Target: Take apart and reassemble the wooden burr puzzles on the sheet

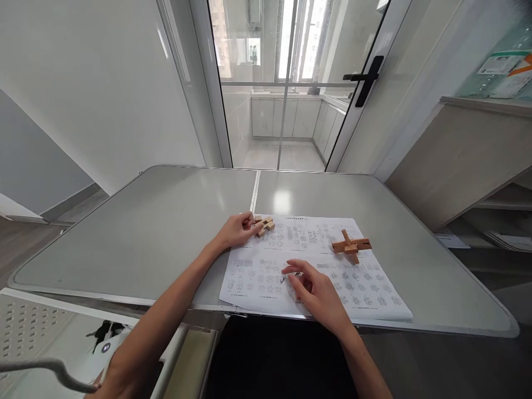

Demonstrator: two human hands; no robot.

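Observation:
At the upper left corner of a printed instruction sheet (291,249), my left hand (239,229) is closed with its fingers curled and its thumb against a small cluster of light wooden puzzle pieces (266,225). How firmly it grips them is partly hidden. My right hand (313,285) hovers over or rests on the sheet's lower middle, fingers bent and apart, with nothing visible in it. On the sheet's right side stands a darker wooden burr puzzle (351,245), its bars crossing one another.
The sheet lies on a grey folding table (199,194) with a seam down its middle. A glass door with a black handle (368,80) is beyond the far edge. Wooden shelving (453,155) stands to the right, with plastic bottles (499,72) on top. A white perforated chair (33,327) is at lower left.

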